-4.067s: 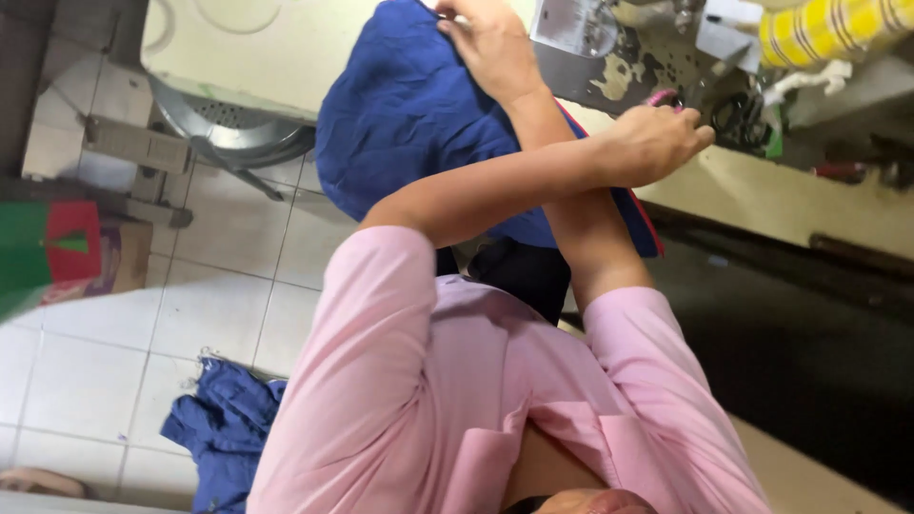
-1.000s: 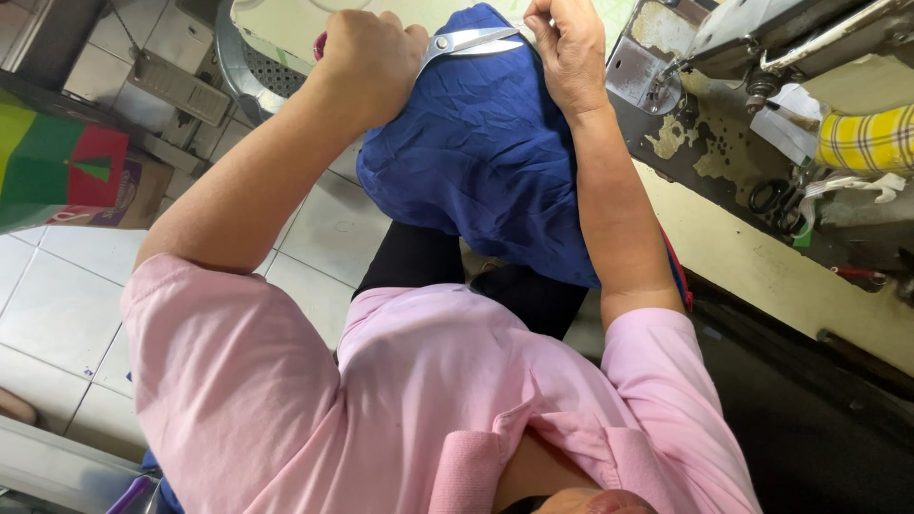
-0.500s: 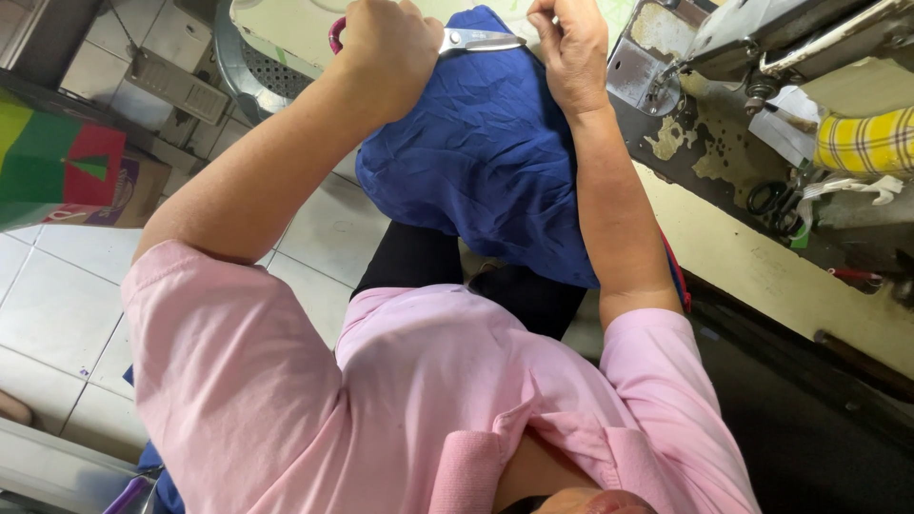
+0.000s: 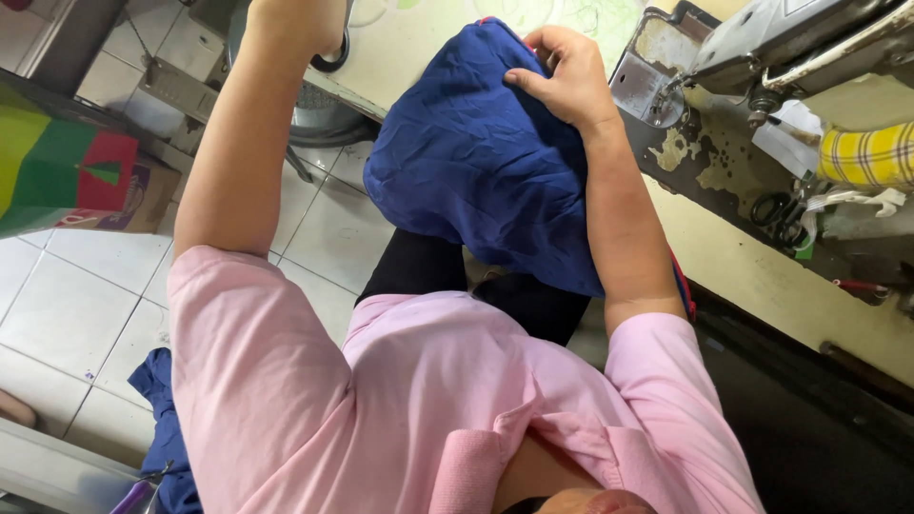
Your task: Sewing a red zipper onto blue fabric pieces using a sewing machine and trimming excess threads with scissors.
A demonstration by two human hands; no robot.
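While right hand [image 4: 562, 81] grips blue cloth [image 4: 476, 162], left hand [image 4: 286, 19] — cropped.

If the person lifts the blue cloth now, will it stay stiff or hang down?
Probably hang down: the blue cloth is creased and droops off the table edge. It looks light; the right hand alone pins it. Likely not slippery.

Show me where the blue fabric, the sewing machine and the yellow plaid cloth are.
blue fabric [image 4: 476, 171], head view, middle of the bundle.
sewing machine [image 4: 771, 38], head view, grey body.
yellow plaid cloth [image 4: 868, 154], head view, middle of the visible part.
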